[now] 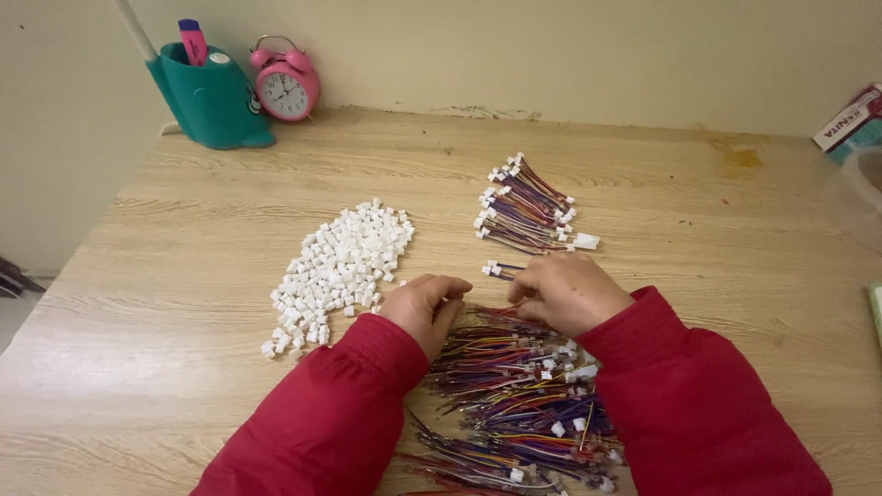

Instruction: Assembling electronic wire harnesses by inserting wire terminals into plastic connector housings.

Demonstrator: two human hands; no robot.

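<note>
My left hand (425,308) and my right hand (567,292), both in red sleeves, rest at the far edge of a heap of multicoloured wire leads (514,395). The fingers of each hand are curled and pinched together over the wires; what they hold is hidden. A short wire lead with a white plug (501,269) lies just beyond my right fingertips. A pile of small white plastic connector housings (340,266) lies left of my left hand. A bundle of wire leads with white plugs fitted (525,209) lies farther back.
A teal pen holder (213,99) and a pink alarm clock (287,84) stand at the back left against the wall. A cardboard box (850,119) sits at the right edge of the wooden table (184,303).
</note>
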